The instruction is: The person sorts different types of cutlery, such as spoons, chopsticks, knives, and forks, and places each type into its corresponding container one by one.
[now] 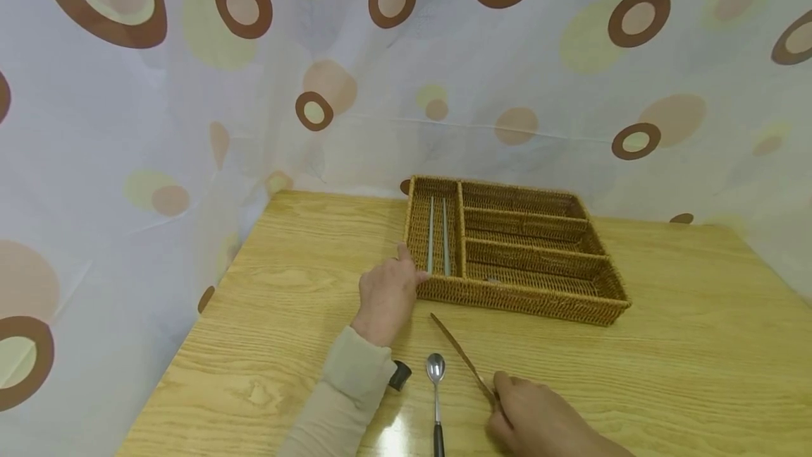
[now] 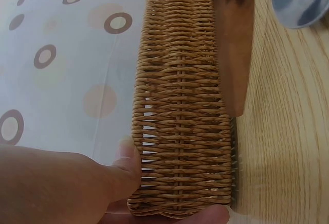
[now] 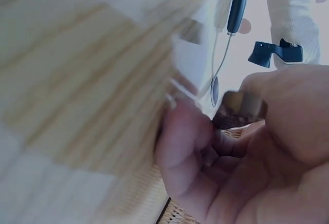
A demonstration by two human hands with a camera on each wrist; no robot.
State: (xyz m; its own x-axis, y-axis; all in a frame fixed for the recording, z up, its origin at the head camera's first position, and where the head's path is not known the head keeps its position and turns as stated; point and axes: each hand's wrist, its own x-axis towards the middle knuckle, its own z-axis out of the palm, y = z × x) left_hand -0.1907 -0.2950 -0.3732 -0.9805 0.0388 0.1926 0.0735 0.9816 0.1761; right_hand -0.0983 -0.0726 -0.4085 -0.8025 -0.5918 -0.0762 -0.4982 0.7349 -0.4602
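Observation:
My left hand (image 1: 388, 295) holds the front left corner of a wicker cutlery tray (image 1: 526, 296); its thumb (image 2: 126, 165) lies on the rim in the left wrist view. My right hand (image 1: 539, 415) grips a table knife (image 1: 463, 355) by its handle. The blade points forward and left, toward the tray's front wall, and its handle end shows above the curled fingers in the right wrist view. Left of the knife, a metal spoon (image 1: 435, 369) with a black handle lies on the table. Two pale green chopsticks (image 1: 446, 238) lie side by side in the tray's left compartment.
Three long compartments, split by wicker dividers (image 1: 536, 248), fill the tray's right part. A small shiny bit (image 1: 493, 280) shows in the front one. Behind the wooden table (image 1: 292, 252) hangs a white curtain (image 1: 380, 76) with brown rings. A dark wrist mount (image 1: 400, 376) juts from the left sleeve.

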